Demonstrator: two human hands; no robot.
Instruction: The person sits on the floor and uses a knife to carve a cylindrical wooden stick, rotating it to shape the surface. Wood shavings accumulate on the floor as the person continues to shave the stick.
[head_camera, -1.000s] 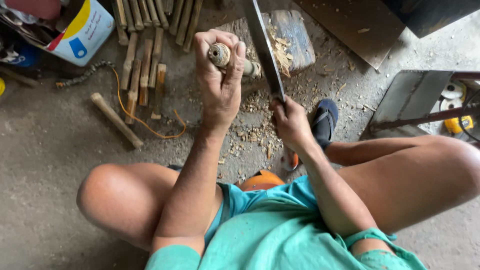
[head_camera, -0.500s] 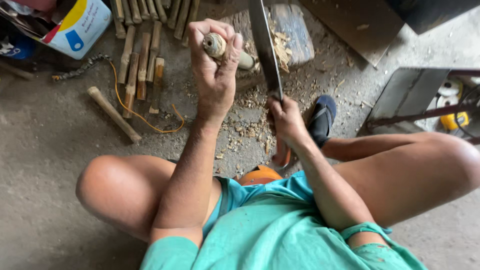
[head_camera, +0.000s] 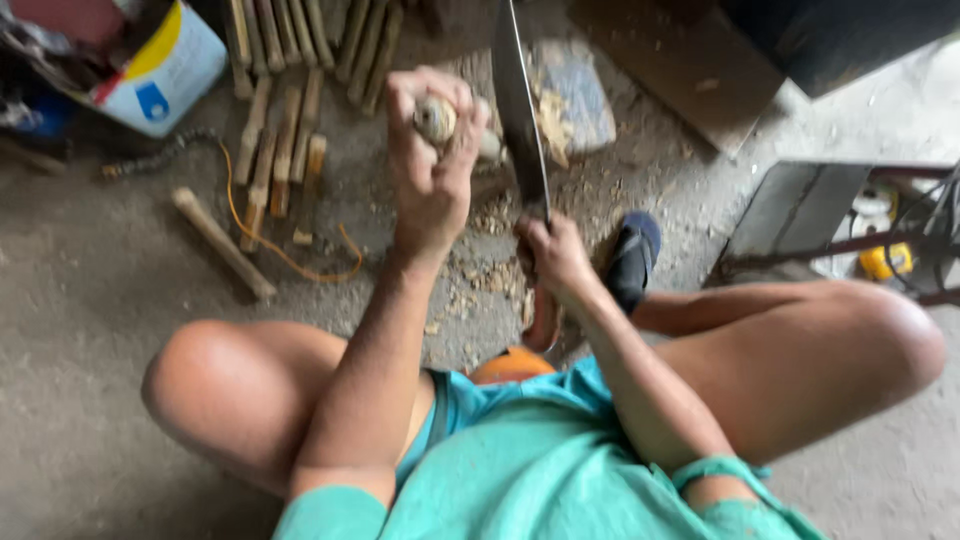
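My left hand (head_camera: 430, 170) grips a short round wooden stick (head_camera: 437, 120) upright, its pale cut end facing the camera. My right hand (head_camera: 555, 255) holds the handle of a long broad-bladed knife (head_camera: 518, 110), whose blade points away from me just to the right of the stick. A flat wooden chopping block (head_camera: 585, 100) with pale shavings on it lies on the floor beyond the blade. Wood chips (head_camera: 490, 275) are scattered on the concrete below both hands. I sit on the floor with my knees spread.
Several cut wooden sticks (head_camera: 280, 130) lie in rows at upper left, one loose stick (head_camera: 222, 242) beside an orange cord (head_camera: 290, 258). A white and yellow container (head_camera: 160, 70) stands far left. A sandal (head_camera: 632, 262) and a grey metal frame (head_camera: 800, 205) are at right.
The view has shifted a little. My left hand has tilted the stick and drawn it closer to the blade; my right hand keeps the knife raised in nearly the same place.
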